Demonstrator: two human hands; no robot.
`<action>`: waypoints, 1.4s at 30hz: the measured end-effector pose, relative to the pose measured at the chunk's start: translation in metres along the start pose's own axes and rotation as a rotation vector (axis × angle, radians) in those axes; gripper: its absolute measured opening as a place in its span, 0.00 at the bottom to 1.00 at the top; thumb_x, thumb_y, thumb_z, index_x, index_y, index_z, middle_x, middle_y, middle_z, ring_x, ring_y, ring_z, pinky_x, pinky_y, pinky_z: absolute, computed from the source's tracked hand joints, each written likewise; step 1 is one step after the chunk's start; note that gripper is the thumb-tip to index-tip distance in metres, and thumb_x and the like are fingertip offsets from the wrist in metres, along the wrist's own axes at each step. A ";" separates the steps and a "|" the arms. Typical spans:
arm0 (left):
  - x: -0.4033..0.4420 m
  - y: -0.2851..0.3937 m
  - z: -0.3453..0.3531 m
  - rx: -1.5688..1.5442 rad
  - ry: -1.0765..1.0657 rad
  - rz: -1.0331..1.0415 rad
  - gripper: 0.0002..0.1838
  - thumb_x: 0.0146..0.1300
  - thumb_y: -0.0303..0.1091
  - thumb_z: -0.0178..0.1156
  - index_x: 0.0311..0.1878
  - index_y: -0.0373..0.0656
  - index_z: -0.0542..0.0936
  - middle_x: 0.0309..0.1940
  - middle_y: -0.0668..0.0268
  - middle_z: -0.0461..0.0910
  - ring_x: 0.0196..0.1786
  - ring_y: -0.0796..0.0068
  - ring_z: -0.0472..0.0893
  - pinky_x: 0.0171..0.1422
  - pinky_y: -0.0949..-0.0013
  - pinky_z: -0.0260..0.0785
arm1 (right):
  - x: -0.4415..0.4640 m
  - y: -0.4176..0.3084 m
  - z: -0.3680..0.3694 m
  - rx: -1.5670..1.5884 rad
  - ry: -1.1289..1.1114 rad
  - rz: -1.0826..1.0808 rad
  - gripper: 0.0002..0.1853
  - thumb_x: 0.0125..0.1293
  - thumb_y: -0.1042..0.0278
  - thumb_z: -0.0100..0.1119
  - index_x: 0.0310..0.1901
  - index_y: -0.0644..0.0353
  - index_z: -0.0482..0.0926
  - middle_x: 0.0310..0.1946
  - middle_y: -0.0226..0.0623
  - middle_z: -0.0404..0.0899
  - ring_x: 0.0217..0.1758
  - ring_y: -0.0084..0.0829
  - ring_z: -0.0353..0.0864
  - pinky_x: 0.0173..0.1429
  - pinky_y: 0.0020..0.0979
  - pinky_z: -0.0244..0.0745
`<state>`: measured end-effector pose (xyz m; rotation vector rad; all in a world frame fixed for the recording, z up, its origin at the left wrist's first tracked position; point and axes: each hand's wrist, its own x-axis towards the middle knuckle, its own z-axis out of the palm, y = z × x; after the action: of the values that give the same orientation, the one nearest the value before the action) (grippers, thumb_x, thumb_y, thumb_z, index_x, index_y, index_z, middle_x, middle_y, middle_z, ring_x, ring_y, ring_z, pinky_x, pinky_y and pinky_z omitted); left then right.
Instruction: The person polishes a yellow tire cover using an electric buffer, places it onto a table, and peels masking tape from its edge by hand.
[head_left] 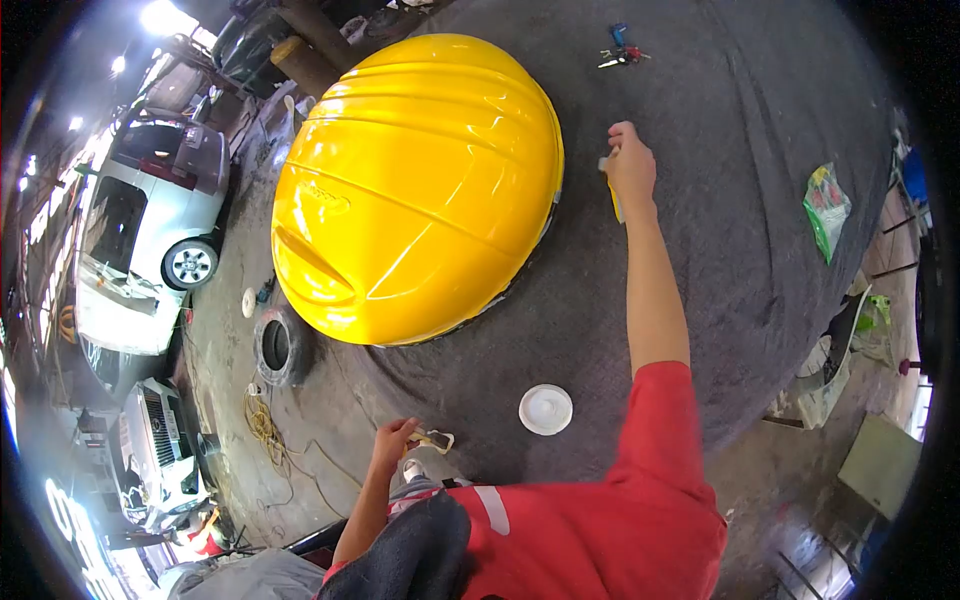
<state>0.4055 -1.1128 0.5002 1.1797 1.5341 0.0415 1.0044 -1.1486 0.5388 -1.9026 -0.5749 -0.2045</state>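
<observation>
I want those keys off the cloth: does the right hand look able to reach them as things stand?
Probably yes: only dark cloth lies between the right hand and the keys. The arm looks fairly stretched, though, so leaning may be needed, and the held yellow item might hamper grasping.

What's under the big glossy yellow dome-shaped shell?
Dark grey cloth shows along the right and lower edges of the glossy yellow shell, seemingly running beneath it. The underside and anything inside are covered by the shell itself, so can't be seen.
</observation>
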 end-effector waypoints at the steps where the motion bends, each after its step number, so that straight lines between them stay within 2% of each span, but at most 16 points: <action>1: 0.001 -0.001 0.000 -0.002 -0.001 -0.002 0.18 0.64 0.41 0.60 0.45 0.34 0.81 0.36 0.63 0.81 0.36 0.75 0.80 0.40 0.74 0.76 | -0.009 -0.006 -0.003 -0.352 0.064 -0.183 0.10 0.60 0.70 0.59 0.44 0.55 0.77 0.38 0.41 0.82 0.42 0.43 0.82 0.47 0.39 0.75; 3: 0.003 -0.005 0.001 0.009 0.009 0.013 0.18 0.63 0.42 0.60 0.45 0.33 0.81 0.36 0.63 0.81 0.36 0.76 0.80 0.40 0.74 0.75 | -0.023 -0.016 0.001 -0.708 0.124 -0.369 0.11 0.59 0.69 0.60 0.44 0.56 0.78 0.38 0.40 0.82 0.43 0.42 0.82 0.48 0.39 0.75; 5: 0.002 -0.003 0.002 0.025 -0.011 0.014 0.19 0.64 0.42 0.60 0.45 0.32 0.80 0.37 0.63 0.80 0.36 0.74 0.80 0.41 0.72 0.76 | -0.039 -0.020 0.010 -0.245 -0.178 -0.108 0.11 0.55 0.68 0.64 0.40 0.59 0.81 0.39 0.39 0.83 0.43 0.40 0.83 0.48 0.37 0.76; 6: 0.001 -0.003 0.003 0.040 -0.024 0.021 0.20 0.65 0.42 0.59 0.46 0.30 0.79 0.38 0.62 0.79 0.37 0.73 0.80 0.43 0.71 0.77 | -0.048 -0.021 0.010 -0.248 -0.181 -0.109 0.11 0.55 0.68 0.64 0.40 0.59 0.81 0.39 0.39 0.83 0.43 0.40 0.83 0.48 0.37 0.76; 8: -0.001 -0.002 0.003 0.036 -0.030 0.016 0.20 0.64 0.42 0.59 0.45 0.31 0.80 0.37 0.62 0.80 0.36 0.73 0.79 0.42 0.71 0.77 | -0.069 -0.025 0.008 0.019 -0.462 0.126 0.09 0.53 0.68 0.65 0.36 0.60 0.83 0.37 0.39 0.83 0.40 0.39 0.83 0.45 0.36 0.76; 12: -0.002 -0.001 -0.001 0.047 -0.020 -0.002 0.18 0.63 0.43 0.60 0.43 0.34 0.82 0.33 0.65 0.80 0.33 0.78 0.79 0.38 0.76 0.75 | -0.090 -0.023 0.014 0.101 -0.342 0.031 0.08 0.54 0.70 0.64 0.36 0.59 0.83 0.34 0.41 0.83 0.36 0.40 0.83 0.42 0.36 0.77; 14: -0.001 -0.002 -0.001 0.030 -0.021 0.010 0.18 0.63 0.42 0.60 0.44 0.33 0.81 0.34 0.64 0.80 0.33 0.77 0.79 0.38 0.75 0.75 | -0.089 -0.014 0.020 -0.007 -0.255 -0.251 0.08 0.56 0.70 0.62 0.37 0.59 0.83 0.34 0.41 0.82 0.35 0.42 0.82 0.41 0.37 0.77; 17: 0.002 0.002 0.002 0.007 -0.026 0.020 0.18 0.64 0.41 0.60 0.44 0.33 0.81 0.34 0.63 0.80 0.34 0.75 0.79 0.39 0.73 0.76 | -0.080 -0.012 0.023 -0.174 -0.319 -0.303 0.07 0.57 0.70 0.60 0.37 0.59 0.83 0.33 0.40 0.81 0.35 0.41 0.81 0.42 0.38 0.76; 20: 0.005 0.003 0.007 -0.004 -0.037 0.032 0.19 0.63 0.41 0.61 0.44 0.30 0.80 0.35 0.60 0.80 0.36 0.72 0.81 0.40 0.72 0.78 | -0.078 -0.012 0.023 -0.145 -0.302 -0.343 0.07 0.58 0.70 0.59 0.37 0.59 0.82 0.33 0.40 0.80 0.36 0.42 0.81 0.42 0.39 0.76; 21: 0.006 0.003 0.008 -0.010 -0.046 0.055 0.21 0.63 0.42 0.61 0.44 0.27 0.79 0.36 0.58 0.80 0.37 0.71 0.82 0.40 0.72 0.79 | -0.079 -0.010 0.021 -0.148 -0.298 -0.342 0.07 0.58 0.70 0.59 0.37 0.59 0.82 0.33 0.40 0.80 0.36 0.42 0.81 0.42 0.39 0.76; 34: 0.026 0.016 0.019 -0.092 -0.121 0.084 0.19 0.63 0.40 0.61 0.45 0.29 0.79 0.36 0.58 0.81 0.36 0.70 0.82 0.40 0.72 0.78 | -0.073 -0.015 0.021 -0.054 -0.234 -0.199 0.07 0.53 0.75 0.62 0.34 0.64 0.80 0.30 0.42 0.81 0.35 0.40 0.82 0.41 0.37 0.76; 36: 0.031 0.022 0.021 -0.121 -0.011 0.105 0.18 0.63 0.39 0.60 0.43 0.30 0.80 0.35 0.58 0.81 0.33 0.73 0.81 0.34 0.74 0.76 | -0.077 -0.015 0.021 -0.020 -0.207 -0.190 0.07 0.53 0.76 0.62 0.35 0.65 0.80 0.29 0.42 0.81 0.35 0.39 0.82 0.41 0.36 0.76; 37: 0.035 0.027 0.024 -0.120 -0.012 0.105 0.18 0.63 0.39 0.60 0.43 0.30 0.80 0.35 0.58 0.81 0.33 0.73 0.81 0.34 0.74 0.76 | -0.080 -0.015 0.020 0.125 -0.212 -0.131 0.08 0.54 0.77 0.62 0.37 0.65 0.80 0.30 0.43 0.81 0.36 0.37 0.83 0.41 0.34 0.76; 39: 0.052 0.043 0.042 -0.014 0.294 0.171 0.16 0.63 0.37 0.60 0.42 0.30 0.79 0.34 0.57 0.81 0.34 0.70 0.81 0.34 0.70 0.73 | -0.080 -0.011 0.022 0.270 -0.219 -0.078 0.09 0.54 0.78 0.61 0.38 0.65 0.80 0.31 0.43 0.81 0.36 0.36 0.83 0.41 0.33 0.76; 40: 0.059 0.049 0.058 -0.016 0.294 0.170 0.16 0.63 0.37 0.60 0.42 0.30 0.79 0.34 0.57 0.81 0.34 0.70 0.81 0.34 0.70 0.73 | -0.081 -0.007 0.025 0.247 -0.279 -0.039 0.10 0.55 0.79 0.60 0.40 0.65 0.80 0.34 0.45 0.81 0.38 0.38 0.83 0.43 0.34 0.76; 42: 0.070 0.063 0.106 0.166 0.629 0.520 0.14 0.62 0.34 0.59 0.43 0.31 0.76 0.37 0.54 0.78 0.39 0.61 0.80 0.41 0.62 0.71 | -0.079 -0.003 0.028 0.220 -0.335 -0.002 0.10 0.55 0.79 0.60 0.41 0.64 0.79 0.38 0.47 0.81 0.39 0.41 0.82 0.46 0.36 0.75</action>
<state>0.5362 -1.0917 0.4493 1.7862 1.7347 0.6991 0.9305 -1.1453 0.4985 -1.7313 -0.7897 0.1753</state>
